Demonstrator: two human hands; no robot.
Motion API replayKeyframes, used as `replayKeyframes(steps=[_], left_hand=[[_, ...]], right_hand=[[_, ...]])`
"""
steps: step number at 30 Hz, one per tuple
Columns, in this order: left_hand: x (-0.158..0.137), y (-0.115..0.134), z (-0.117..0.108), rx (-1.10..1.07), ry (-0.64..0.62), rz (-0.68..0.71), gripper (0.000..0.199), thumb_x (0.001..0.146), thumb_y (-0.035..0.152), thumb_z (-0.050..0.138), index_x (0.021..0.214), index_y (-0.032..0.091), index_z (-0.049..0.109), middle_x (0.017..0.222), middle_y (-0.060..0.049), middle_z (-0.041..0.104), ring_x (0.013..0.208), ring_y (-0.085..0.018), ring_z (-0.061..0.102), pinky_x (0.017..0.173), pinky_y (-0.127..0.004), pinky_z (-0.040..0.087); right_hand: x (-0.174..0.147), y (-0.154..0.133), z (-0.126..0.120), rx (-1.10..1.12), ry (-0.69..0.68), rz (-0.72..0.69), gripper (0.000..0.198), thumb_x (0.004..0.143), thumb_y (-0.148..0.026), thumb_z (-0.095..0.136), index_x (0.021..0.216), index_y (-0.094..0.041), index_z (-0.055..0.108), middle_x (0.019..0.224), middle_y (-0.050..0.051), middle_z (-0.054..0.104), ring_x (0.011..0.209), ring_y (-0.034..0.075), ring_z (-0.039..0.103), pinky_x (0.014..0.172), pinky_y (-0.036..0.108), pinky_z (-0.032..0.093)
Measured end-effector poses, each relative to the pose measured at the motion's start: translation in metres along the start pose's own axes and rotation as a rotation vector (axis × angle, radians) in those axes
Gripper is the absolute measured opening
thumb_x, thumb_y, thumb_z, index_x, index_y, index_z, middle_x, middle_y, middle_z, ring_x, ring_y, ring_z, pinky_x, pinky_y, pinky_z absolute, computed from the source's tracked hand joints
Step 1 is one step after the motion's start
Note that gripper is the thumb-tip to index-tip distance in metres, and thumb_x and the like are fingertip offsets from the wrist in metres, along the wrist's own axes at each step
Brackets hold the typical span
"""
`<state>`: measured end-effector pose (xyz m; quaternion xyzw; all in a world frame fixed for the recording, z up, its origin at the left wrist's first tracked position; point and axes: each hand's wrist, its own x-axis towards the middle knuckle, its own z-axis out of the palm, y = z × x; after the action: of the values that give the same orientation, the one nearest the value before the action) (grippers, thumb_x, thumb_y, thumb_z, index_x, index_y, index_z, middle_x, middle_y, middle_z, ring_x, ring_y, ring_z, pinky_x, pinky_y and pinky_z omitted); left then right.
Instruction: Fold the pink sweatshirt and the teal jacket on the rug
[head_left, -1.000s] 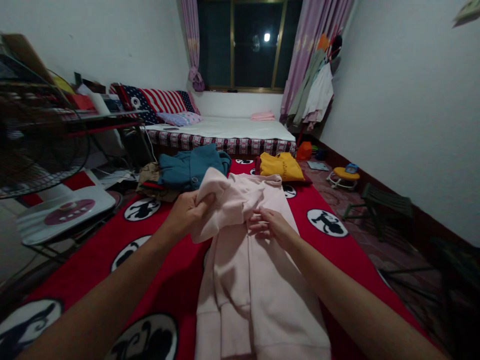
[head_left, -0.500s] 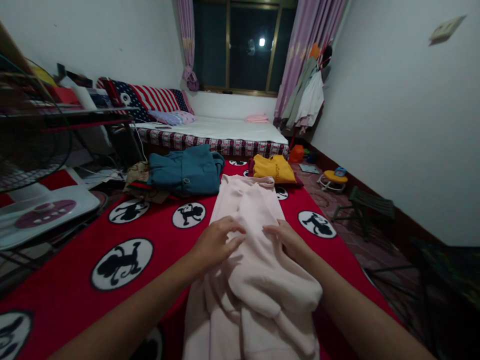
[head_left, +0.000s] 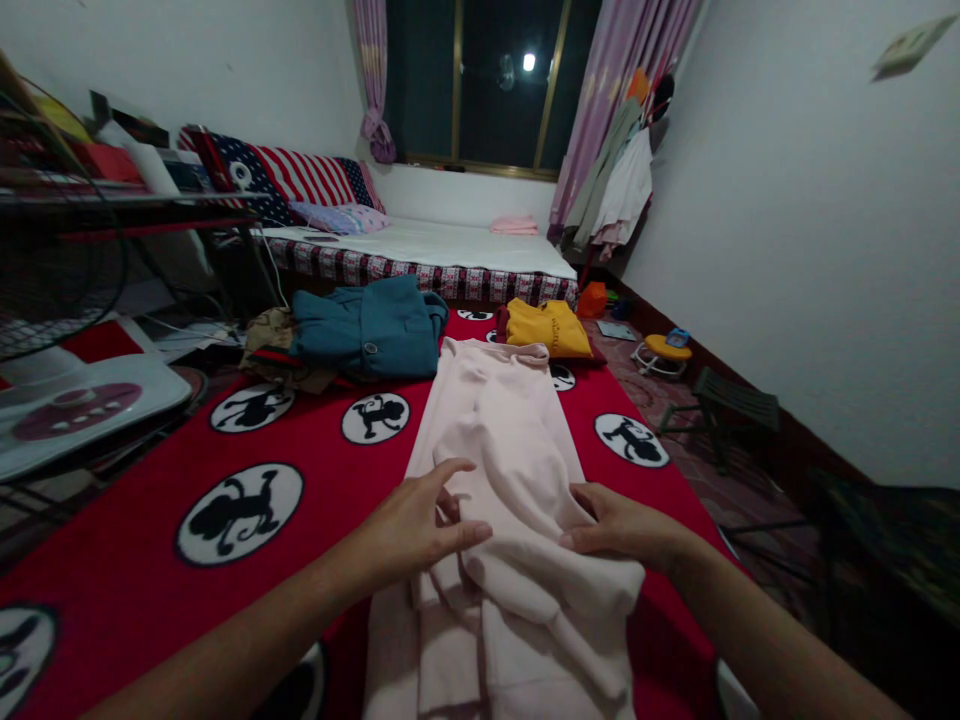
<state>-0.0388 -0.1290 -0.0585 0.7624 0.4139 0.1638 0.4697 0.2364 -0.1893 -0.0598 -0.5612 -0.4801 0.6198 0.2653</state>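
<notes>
A pale pink garment (head_left: 517,410) lies lengthwise in front of me, smooth at the far end and bunched into loose folds at the near end. On its left edge rests my left hand (head_left: 424,520), thumb and forefinger spread apart over the cloth, the other fingers partly hidden. My right hand (head_left: 626,525) is at the right edge, its thumb and forefinger closed about a fold of the fabric. Beneath the garment is a red blanket (head_left: 315,520) with black monkey figures in white circles.
Beyond the garment, a folded teal coat (head_left: 367,330) lies left and a folded yellow top (head_left: 547,328) right. A bed (head_left: 450,245) stands under the window. At left is a white tray-like surface (head_left: 150,400); at right, a folding stool (head_left: 724,400) and a small yellow stool (head_left: 664,350).
Both hands have come nearer to me along the garment, and the right one has moved outward to its edge. New ripples have risen in the middle of the cloth.
</notes>
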Motion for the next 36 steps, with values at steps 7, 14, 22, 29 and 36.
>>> replayKeyframes(steps=[7, 14, 22, 29, 36], left_hand=[[0.009, 0.017, 0.002, -0.623, 0.224, 0.044, 0.072, 0.064, 0.039, 0.074, 0.127, 0.020, 0.044, 0.107, -0.007, 0.060, 0.086, -0.019, 0.064, 0.068, -0.024, 0.050], [-0.011, 0.005, -0.024, 0.008, -0.277, -0.064, 0.032, 0.070, 0.041, 0.067, 0.090, 0.016, 0.070, 0.082, -0.001, 0.066, 0.064, -0.014, 0.058, 0.053, -0.019, 0.037], [0.055, -0.018, -0.031, 0.425, 0.360, 0.098, 0.034, 0.082, 0.043, 0.055, 0.103, 0.019, 0.068, 0.106, -0.009, 0.065, 0.078, -0.019, 0.063, 0.073, -0.030, 0.045], [0.104, -0.029, -0.020, 0.386, 0.382, 0.026, 0.043, 0.084, 0.042, 0.056, 0.119, 0.017, 0.062, 0.111, -0.011, 0.067, 0.099, -0.024, 0.063, 0.083, -0.032, 0.047], [0.113, -0.018, 0.007, 0.542, 0.432, 0.244, 0.035, 0.081, 0.025, 0.063, 0.116, 0.021, 0.061, 0.108, -0.008, 0.061, 0.106, -0.024, 0.054, 0.092, -0.037, 0.041]], right_hand=[[0.007, -0.018, 0.050, 0.451, 0.116, -0.243, 0.056, 0.063, -0.034, 0.075, 0.114, -0.014, 0.065, 0.104, 0.010, 0.071, 0.085, 0.021, 0.067, 0.072, 0.027, 0.051], [0.011, 0.022, 0.019, 0.018, 0.052, 0.084, 0.043, 0.066, -0.054, 0.072, 0.075, -0.013, 0.065, 0.058, 0.001, 0.063, 0.044, 0.010, 0.055, 0.040, 0.019, 0.040], [0.095, -0.016, -0.044, -0.009, 0.562, -0.242, 0.028, 0.069, -0.038, 0.070, 0.082, -0.016, 0.058, 0.072, 0.002, 0.062, 0.054, 0.009, 0.056, 0.043, 0.017, 0.042], [0.184, -0.045, -0.058, -0.143, 0.817, -0.274, 0.021, 0.077, -0.027, 0.054, 0.094, -0.017, 0.060, 0.081, 0.005, 0.064, 0.068, 0.014, 0.060, 0.057, 0.023, 0.050], [0.226, -0.071, -0.090, -0.539, 0.888, -0.333, 0.043, 0.078, -0.012, 0.046, 0.118, -0.017, 0.062, 0.121, 0.010, 0.062, 0.112, 0.022, 0.055, 0.093, 0.031, 0.041]])
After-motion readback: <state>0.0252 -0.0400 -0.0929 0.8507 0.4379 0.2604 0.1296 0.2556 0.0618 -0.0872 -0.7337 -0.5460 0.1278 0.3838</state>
